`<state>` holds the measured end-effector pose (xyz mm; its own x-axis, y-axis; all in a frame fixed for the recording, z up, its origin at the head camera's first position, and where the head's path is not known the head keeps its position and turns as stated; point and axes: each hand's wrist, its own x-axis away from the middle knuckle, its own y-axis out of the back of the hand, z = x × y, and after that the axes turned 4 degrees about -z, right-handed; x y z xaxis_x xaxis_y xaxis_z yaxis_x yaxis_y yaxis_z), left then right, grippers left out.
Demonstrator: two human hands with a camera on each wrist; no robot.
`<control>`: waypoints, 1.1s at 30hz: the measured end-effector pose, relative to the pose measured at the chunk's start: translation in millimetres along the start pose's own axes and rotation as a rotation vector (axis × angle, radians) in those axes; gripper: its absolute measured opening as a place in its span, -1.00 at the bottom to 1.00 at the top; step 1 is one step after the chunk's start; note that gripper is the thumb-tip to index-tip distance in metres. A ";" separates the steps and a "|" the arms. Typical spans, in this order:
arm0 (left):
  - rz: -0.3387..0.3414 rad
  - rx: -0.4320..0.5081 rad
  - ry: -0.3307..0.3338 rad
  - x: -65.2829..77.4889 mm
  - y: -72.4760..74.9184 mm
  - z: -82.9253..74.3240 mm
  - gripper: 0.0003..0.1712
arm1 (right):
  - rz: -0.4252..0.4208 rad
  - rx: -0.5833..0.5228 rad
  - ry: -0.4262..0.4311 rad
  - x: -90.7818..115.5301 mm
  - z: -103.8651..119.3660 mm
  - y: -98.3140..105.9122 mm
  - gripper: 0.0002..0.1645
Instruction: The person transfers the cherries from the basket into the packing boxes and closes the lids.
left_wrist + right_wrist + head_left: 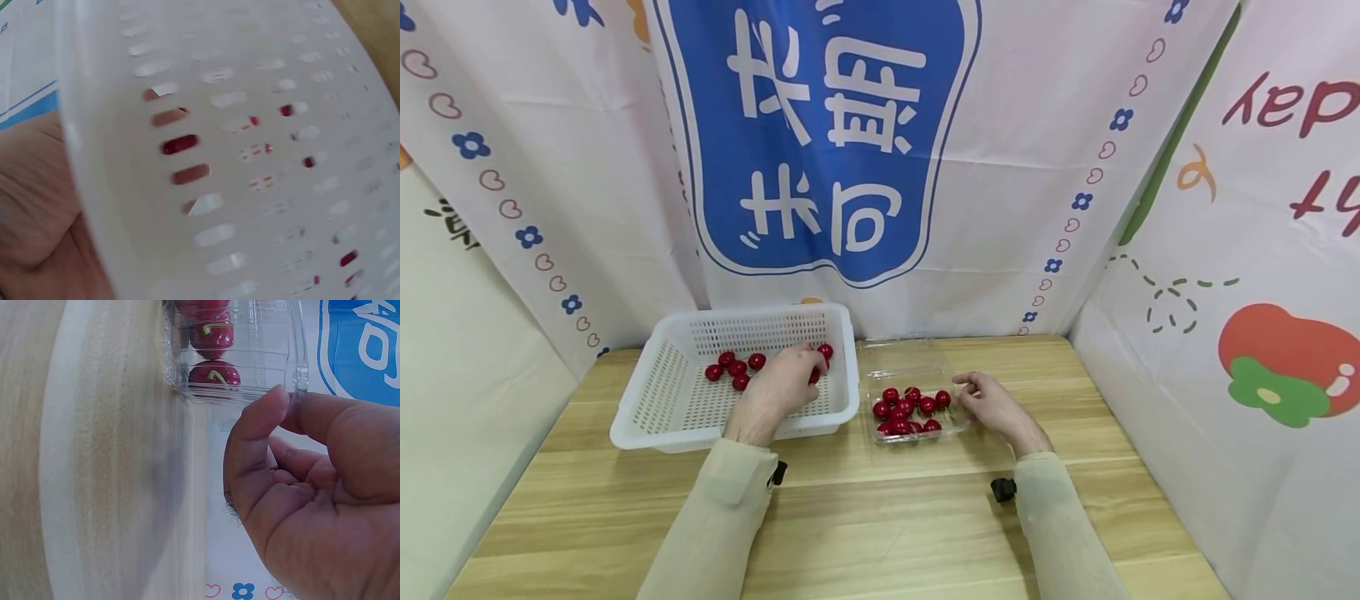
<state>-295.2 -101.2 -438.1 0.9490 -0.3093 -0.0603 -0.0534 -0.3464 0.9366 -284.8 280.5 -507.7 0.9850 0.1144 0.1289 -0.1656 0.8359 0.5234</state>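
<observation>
My left hand (786, 379) reaches down into a white plastic basket (651, 440), its curled fingertips at a red cherry (814, 377). Through the basket's slots in the left wrist view, dark red cherry skin (180, 144) shows between patches of finger, so the hand appears to pinch it. Another cherry (825, 351) lies just beyond those fingertips. With thumb and index finger, my right hand (996, 408) pinches the rim of a clear plastic box (294, 375). Several cherries (901, 408) with green stems lie inside the box; its clear lid (902, 358) stands folded back.
Several more cherries (737, 367) lie in the basket's middle, left of the left hand. Basket and box stand side by side at the back of a wooden table (880, 525). A printed cloth (1015, 125) hangs behind, with further cloths at both sides.
</observation>
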 end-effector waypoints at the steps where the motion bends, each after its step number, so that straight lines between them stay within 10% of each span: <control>1: -0.009 0.000 -0.009 1.0 1.3 -1.9 -0.64 | 0.000 0.001 0.001 -0.1 0.3 0.1 -0.45; 19: -0.187 -0.046 -0.150 14.6 6.7 -42.9 -0.66 | -0.004 0.002 0.004 1.1 1.3 0.1 -0.45; 33: -0.232 -0.031 -0.320 10.5 -19.9 -77.7 -0.72 | 0.000 0.019 0.013 0.8 1.1 1.2 -0.45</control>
<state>-260.0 -28.8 -430.5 0.7901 -0.4878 -0.3713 0.1647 -0.4144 0.8950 -284.3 281.0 -506.0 0.9855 0.1216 0.1182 -0.1666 0.8253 0.5396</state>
